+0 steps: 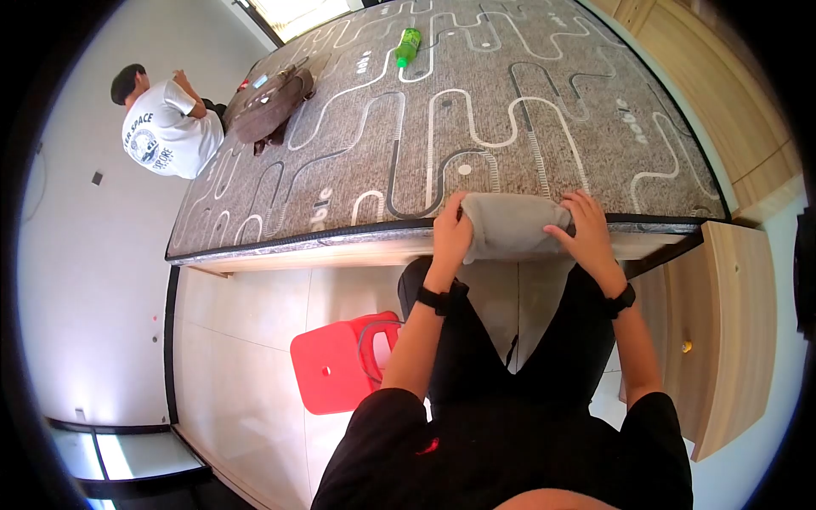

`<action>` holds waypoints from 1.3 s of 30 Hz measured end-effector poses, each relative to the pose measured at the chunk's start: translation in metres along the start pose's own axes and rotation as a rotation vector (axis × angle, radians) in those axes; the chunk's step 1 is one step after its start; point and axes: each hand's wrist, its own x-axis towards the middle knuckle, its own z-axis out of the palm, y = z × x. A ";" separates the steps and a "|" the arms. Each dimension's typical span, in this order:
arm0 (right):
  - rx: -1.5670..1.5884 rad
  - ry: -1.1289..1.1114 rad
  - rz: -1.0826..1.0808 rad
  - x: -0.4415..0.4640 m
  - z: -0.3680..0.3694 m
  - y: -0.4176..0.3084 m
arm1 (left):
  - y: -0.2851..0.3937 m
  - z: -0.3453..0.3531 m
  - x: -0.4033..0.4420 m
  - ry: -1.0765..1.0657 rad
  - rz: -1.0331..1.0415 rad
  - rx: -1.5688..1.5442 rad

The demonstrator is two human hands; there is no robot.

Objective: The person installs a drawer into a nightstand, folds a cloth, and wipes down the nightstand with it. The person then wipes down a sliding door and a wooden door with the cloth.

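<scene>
The grey cloth (pixel 514 228) is between the two hands, folded up thick, in front of the near edge of the bed (pixel 357 161) and over the knees. The left hand (pixel 453 231) is curled round its left end. The right hand (pixel 586 229) has its right end, less tightly: the thumb sticks out across the front and the fingers bend at the top corner. I can't see all the fingertips, or tell if the bed holds up any of the cloth.

The cloth looks soft, so it could sag in the middle, because only its ends are held. If the right hand slips, that end could drop and the folds could come open. With its lower part past the bed edge, the cloth could slide down between the knees to the floor (pixel 246 365), under the hands. If the hands pull unevenly, it could twist.

The red stool (pixel 323 365) is below and left of the left hand, with a cord (pixel 361 353) by it. A swinging left arm might catch that cord. The bottle (pixel 408 47) lies well past both hands, so a bump there seems unlikely.
</scene>
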 end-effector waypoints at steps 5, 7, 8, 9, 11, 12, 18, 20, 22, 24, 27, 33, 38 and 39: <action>0.622 -0.227 0.170 0.013 -0.029 0.005 | 0.036 -0.028 -0.022 -0.072 0.180 -0.339; 0.792 -0.227 0.170 0.027 -0.054 0.000 | 0.061 -0.045 -0.021 -0.051 0.208 -0.290; 0.785 -0.237 0.216 0.040 -0.069 -0.009 | 0.072 -0.054 -0.021 -0.037 0.229 -0.239; 0.781 -0.247 0.266 0.053 -0.082 -0.019 | 0.083 -0.061 -0.017 -0.036 0.221 -0.233; 0.561 -0.177 0.155 0.083 -0.098 -0.030 | 0.101 -0.070 0.001 0.032 0.350 -0.006; 0.503 -0.167 0.148 0.098 -0.100 -0.027 | 0.108 -0.075 0.013 0.040 0.398 -0.016; 0.296 0.155 -0.130 0.126 -0.112 -0.031 | 0.130 -0.097 0.031 0.015 0.516 -0.113; 0.224 0.265 -0.252 0.112 -0.096 -0.028 | 0.117 -0.093 0.023 -0.042 0.629 -0.161; 0.247 0.207 -0.212 0.079 -0.066 -0.020 | 0.081 -0.081 0.006 0.001 0.477 0.030; 0.331 0.053 -0.078 0.033 -0.034 -0.009 | 0.041 -0.069 -0.021 -0.061 0.204 0.117; 0.324 -0.121 0.054 -0.015 -0.025 -0.011 | -0.001 -0.053 -0.066 -0.165 0.100 0.182; 0.677 -0.233 0.417 0.002 -0.028 -0.021 | -0.006 -0.049 -0.069 0.020 0.050 0.044; 0.321 0.210 0.079 0.059 -0.007 -0.039 | 0.033 -0.050 -0.025 0.055 -0.031 -0.398; 0.255 0.094 0.061 0.059 -0.006 -0.052 | 0.035 -0.048 -0.024 0.017 -0.012 -0.304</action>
